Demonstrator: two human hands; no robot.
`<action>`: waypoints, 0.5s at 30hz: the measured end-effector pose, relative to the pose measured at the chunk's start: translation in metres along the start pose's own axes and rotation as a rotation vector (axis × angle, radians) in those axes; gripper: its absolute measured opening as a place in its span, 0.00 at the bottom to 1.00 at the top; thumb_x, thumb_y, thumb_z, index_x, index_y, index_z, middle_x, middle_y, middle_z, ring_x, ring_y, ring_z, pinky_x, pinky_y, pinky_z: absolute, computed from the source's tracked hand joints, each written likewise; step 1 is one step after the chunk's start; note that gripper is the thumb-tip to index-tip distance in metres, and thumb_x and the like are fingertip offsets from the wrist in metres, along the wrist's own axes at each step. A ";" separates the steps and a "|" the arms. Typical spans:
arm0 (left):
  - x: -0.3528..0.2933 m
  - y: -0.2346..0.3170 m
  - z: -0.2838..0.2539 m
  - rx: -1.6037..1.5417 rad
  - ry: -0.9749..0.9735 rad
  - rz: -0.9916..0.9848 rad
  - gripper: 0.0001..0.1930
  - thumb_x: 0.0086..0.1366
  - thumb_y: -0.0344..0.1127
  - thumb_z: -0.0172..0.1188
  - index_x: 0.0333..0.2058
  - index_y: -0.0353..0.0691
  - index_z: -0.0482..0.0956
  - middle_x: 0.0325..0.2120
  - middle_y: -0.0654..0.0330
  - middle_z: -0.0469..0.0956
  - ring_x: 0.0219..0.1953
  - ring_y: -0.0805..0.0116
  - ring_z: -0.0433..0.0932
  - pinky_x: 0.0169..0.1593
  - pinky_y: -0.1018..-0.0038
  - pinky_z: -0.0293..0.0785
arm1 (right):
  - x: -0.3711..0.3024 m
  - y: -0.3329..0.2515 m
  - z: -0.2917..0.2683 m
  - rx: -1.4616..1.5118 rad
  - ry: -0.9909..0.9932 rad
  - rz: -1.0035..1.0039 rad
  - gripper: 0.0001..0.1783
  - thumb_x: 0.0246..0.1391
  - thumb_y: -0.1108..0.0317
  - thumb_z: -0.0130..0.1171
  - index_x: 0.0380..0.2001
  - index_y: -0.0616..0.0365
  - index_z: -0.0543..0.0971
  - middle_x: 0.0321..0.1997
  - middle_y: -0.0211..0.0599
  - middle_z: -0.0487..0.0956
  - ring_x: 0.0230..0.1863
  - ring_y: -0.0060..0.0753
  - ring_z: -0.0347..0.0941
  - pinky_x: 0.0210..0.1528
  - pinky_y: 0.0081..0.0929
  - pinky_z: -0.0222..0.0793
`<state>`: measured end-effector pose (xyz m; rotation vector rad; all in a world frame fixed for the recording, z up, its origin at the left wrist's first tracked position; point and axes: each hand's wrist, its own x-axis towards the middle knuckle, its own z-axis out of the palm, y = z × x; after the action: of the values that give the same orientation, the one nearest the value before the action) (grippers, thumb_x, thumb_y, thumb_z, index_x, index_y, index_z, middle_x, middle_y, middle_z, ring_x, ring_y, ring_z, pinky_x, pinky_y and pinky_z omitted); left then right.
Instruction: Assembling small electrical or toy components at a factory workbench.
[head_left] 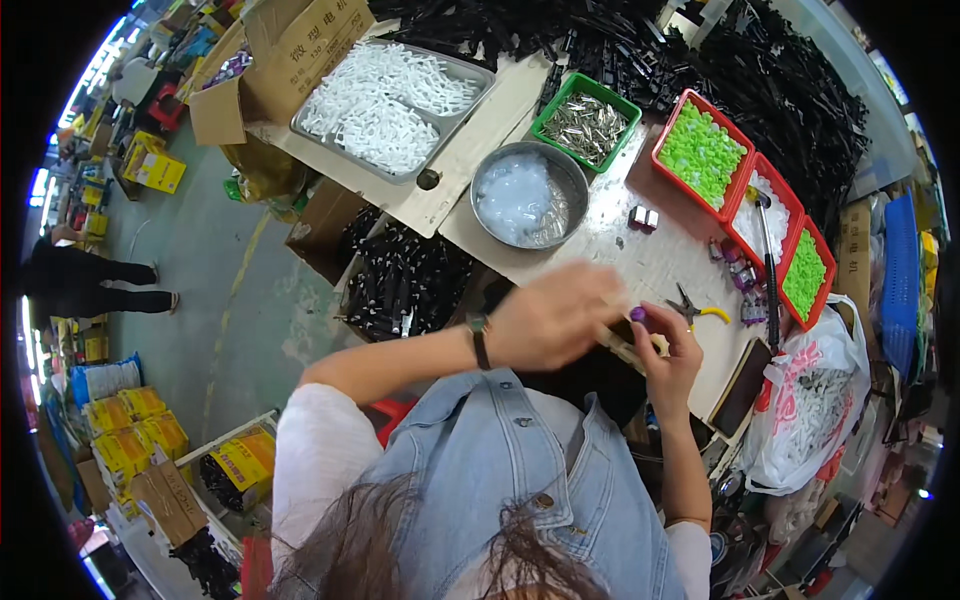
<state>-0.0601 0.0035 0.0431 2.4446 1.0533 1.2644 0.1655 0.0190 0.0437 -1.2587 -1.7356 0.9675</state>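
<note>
A small purple piece (638,314) sits at the fingertips of the right hand (676,352), toward ten o'clock of the palm. The fingers of that hand are bent and nearly closed, pinching it. The left hand (550,315), at nine o'clock from the piece, is blurred; how far its fingers are parted, or whether they grip anything, I cannot tell.

Around them, on the desk (605,238), yellow-handled pliers (712,312) lie near, at three o'clock. A shiny block (643,218) stands alone at twelve, and purple-and-silver parts (740,272) cluster at two. A round steel pan (482,215) with translucent contents sits between ten and eleven; beyond it, a green tray (549,137) holds slim metal parts. Red trays (736,212) of bright green and white bits run from one o'clock to almost three, with a heap of black parts (790,95) behind. A metal tray (468,118) of white parts is farther off at ten.

In the room, a white plastic bag (790,450) hangs at four o'clock. Across the grey floor (215,300), a person in dark clothes (85,275) stands at nine, and yellow packs (130,445) are stacked past eight.
</note>
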 end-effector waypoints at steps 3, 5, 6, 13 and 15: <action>0.019 -0.031 -0.044 0.169 0.187 -0.271 0.10 0.51 0.29 0.63 0.35 0.40 0.80 0.37 0.56 0.79 0.45 0.54 0.75 0.48 0.64 0.70 | 0.003 -0.012 0.023 -0.358 -0.045 -0.314 0.16 0.42 0.77 0.68 0.39 0.58 0.81 0.35 0.38 0.79 0.37 0.40 0.76 0.41 0.29 0.72; 0.031 -0.055 -0.061 0.243 0.158 -0.358 0.06 0.53 0.30 0.63 0.32 0.41 0.81 0.34 0.58 0.79 0.41 0.56 0.76 0.45 0.65 0.71 | 0.004 -0.012 0.032 -0.426 -0.032 -0.381 0.17 0.41 0.77 0.68 0.39 0.58 0.81 0.34 0.37 0.79 0.37 0.39 0.75 0.39 0.30 0.71; 0.036 -0.069 -0.066 0.304 0.145 -0.342 0.06 0.53 0.31 0.62 0.31 0.42 0.81 0.33 0.58 0.79 0.40 0.56 0.76 0.45 0.65 0.71 | 0.007 -0.012 0.036 -0.460 -0.024 -0.420 0.18 0.40 0.76 0.69 0.39 0.58 0.81 0.34 0.36 0.79 0.37 0.38 0.75 0.38 0.31 0.71; 0.099 -0.162 -0.044 0.454 -0.167 -0.439 0.04 0.49 0.36 0.64 0.25 0.45 0.83 0.27 0.60 0.81 0.38 0.58 0.76 0.44 0.64 0.71 | 0.010 -0.011 0.039 -0.526 -0.077 -0.403 0.17 0.41 0.73 0.69 0.40 0.55 0.82 0.32 0.34 0.77 0.36 0.37 0.72 0.37 0.32 0.66; 0.115 -0.175 -0.032 0.536 -0.216 -0.408 0.04 0.48 0.36 0.64 0.24 0.46 0.84 0.26 0.60 0.81 0.39 0.58 0.76 0.44 0.63 0.71 | 0.008 -0.001 0.038 -0.472 -0.048 -0.347 0.18 0.42 0.72 0.69 0.41 0.52 0.82 0.34 0.34 0.76 0.36 0.37 0.72 0.38 0.32 0.65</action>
<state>-0.1299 0.2034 0.0546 2.4357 1.8892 0.6309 0.1290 0.0211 0.0298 -1.1586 -2.2112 0.3996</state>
